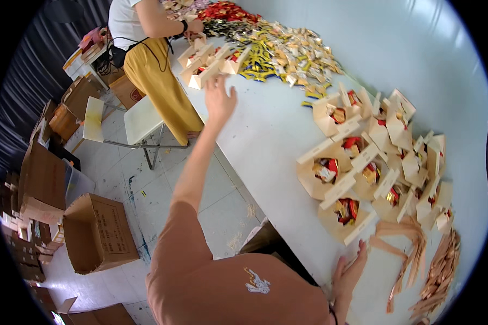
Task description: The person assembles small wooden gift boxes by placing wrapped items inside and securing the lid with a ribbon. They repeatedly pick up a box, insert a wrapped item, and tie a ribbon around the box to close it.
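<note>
In the head view, the left hand (219,103) is at a small bunch of cream paper boxes (197,82) on the white table (255,130). Its thumb is apart from its fingers; I cannot tell if they touch a box. The right hand (348,275) has its fingers apart, near tan ribbons (416,241) and filled cream boxes (348,235). 1 other person (158,81) stands beside the small bunch.

Counted: two bare hands (220,103) of the wearer, one co-worker (158,70), one table (252,127), one white folding chair (144,120), two ribbon bundles (441,273). Open cream boxes (338,193): at least ten near, at least three far; overlap prevents exact figures. Wrapped pieces (293,51): too numerous to count.
</note>
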Demonstrator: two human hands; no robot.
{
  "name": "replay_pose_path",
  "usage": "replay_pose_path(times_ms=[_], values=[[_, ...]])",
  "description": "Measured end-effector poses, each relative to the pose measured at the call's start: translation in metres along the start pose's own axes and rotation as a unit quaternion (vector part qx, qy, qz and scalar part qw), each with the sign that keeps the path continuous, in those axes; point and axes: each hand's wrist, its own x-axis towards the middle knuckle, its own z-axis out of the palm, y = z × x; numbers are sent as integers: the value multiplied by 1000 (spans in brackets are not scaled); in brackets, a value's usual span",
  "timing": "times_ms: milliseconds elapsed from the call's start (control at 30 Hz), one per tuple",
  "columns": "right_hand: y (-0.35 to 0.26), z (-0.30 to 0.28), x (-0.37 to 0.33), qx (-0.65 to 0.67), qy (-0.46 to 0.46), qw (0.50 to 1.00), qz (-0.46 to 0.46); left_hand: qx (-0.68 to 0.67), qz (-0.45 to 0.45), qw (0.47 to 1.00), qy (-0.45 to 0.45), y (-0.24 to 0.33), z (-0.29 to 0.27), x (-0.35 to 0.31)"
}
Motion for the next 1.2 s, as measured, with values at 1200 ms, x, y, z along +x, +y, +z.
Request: replay_pose_path(times_ms=[1200], values=[[104,-24,26,-74,174,982,-26,-360,320,842,-242,322,-115,-239]])
